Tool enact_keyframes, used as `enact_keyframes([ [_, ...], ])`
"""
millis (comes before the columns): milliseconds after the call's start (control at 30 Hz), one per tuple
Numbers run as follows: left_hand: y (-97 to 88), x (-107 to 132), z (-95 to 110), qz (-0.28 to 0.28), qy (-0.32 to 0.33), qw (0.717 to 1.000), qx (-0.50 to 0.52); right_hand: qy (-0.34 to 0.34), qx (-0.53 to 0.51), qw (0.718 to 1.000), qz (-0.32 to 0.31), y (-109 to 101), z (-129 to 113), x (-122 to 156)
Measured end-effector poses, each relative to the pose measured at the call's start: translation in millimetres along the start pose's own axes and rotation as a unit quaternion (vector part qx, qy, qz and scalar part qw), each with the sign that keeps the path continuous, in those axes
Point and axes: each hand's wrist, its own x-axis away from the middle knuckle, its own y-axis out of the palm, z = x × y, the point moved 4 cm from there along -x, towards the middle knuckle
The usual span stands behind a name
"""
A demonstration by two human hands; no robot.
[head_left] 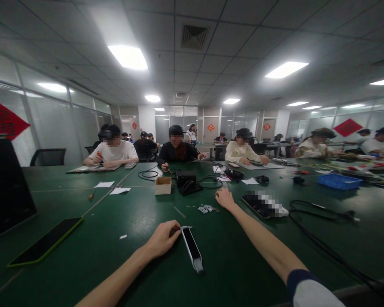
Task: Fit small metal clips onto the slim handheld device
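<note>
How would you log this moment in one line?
left hand: at slim device, far end | right hand: near metal pieces | box: on green table

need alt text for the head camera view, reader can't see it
A person's left hand is at the far end of a slim, white-edged device on a green table, while the right hand reaches farther forward, beside some small metal pieces. Across the table, several people sit near an open box, cables and papers.

Tabletop [99, 260]: dark green. Elongated device [190, 244]: white frame, black face, grey end. Flat device [45, 242]: black, lime-green edge. Plastic tray [337, 183]: blue. Box [163, 190]: tan. Right sleeve [312, 292]: white, navy band.
</note>
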Motion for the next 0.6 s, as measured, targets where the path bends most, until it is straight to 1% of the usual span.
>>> enact_keyframes([
  [67,0.0,0,-1,0.000,0.003,1.000,0.004,-0.019,0.010,1.000,-0.004,-8,-2,12],
  [200,-0.4,0,-2,0.000,0.001,1.000,-0.005,-0.047,0.025,0.998,-0.030,-22,-2,34],
  [367,0.5,-1,-2,-0.005,0.012,1.000,-0.024,-0.058,0.045,0.996,-0.054,-33,-2,61],
  [467,0.8,-2,-3,0.004,0.014,0.999,-0.050,-0.053,0.053,0.995,-0.066,-38,-5,71],
  [600,1.8,-4,-4,0.009,0.025,0.996,-0.081,-0.045,0.053,0.995,-0.067,-41,-12,76],
])
